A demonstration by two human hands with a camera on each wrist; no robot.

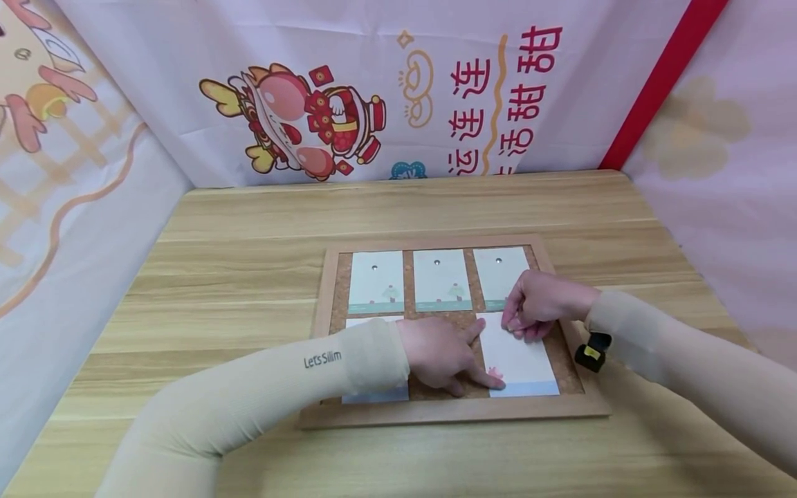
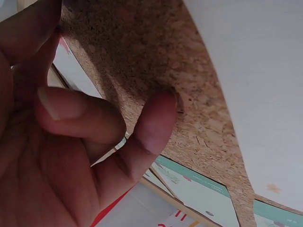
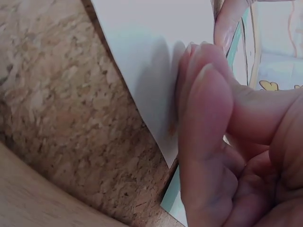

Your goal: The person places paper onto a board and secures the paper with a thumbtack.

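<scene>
A white card (image 1: pixel 519 360) with a pink figure and a blue bottom band lies at the lower right of a wood-framed corkboard (image 1: pixel 448 415). My left hand (image 1: pixel 438 353) reaches in from the left, its extended index finger on the card's lower left corner and its thumb by the upper left edge. Near the card's top, my right hand (image 1: pixel 538 304) has its fingers bunched together, fingertips against the paper. In the right wrist view the curled right fingers (image 3: pixel 203 109) hide whatever may be between them.
Along the board's top row are a left card (image 1: pixel 376 277), a middle card (image 1: pixel 439 277) and a right card (image 1: pixel 498 273), each with a silver pin near its top. Another card (image 1: pixel 376 397) lies lower left, partly under my left sleeve. Printed cloth (image 1: pixel 349 41) hangs behind the wooden table (image 1: pixel 249 263).
</scene>
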